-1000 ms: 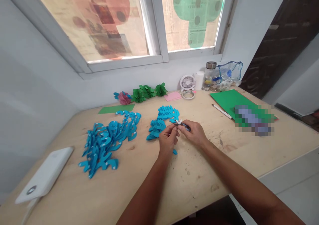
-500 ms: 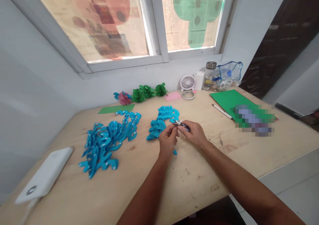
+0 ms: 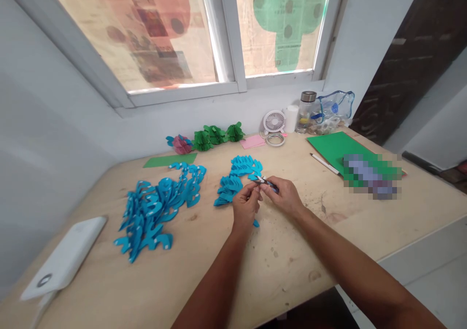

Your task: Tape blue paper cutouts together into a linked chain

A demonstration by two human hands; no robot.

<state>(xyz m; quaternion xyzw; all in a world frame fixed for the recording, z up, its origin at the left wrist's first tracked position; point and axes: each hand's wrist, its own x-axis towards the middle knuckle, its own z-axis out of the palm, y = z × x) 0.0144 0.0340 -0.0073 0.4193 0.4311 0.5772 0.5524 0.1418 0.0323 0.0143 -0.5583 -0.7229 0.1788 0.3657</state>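
My right hand is closed around small dark scissors, whose blades point left over my left fingertips. A small white bit shows by the blades. My left hand pinches something that its fingers hide, right against the scissors. Just beyond and left of it lie folded blue paper pieces in two clusters, a nearer one and a farther one. A blue tip peeks out beside my left wrist. Farther left spreads a large heap of curved blue paper pieces with white spots.
A white power bank-like device with a cable lies at left. Along the wall are green paper shapes, a pink one, a fan, a tape roll and a bottle. Right: green sheets, a pen.
Both hands stay in nearly the same place and pose, with the scissors at the left fingertips. The camera view has shifted very slightly.
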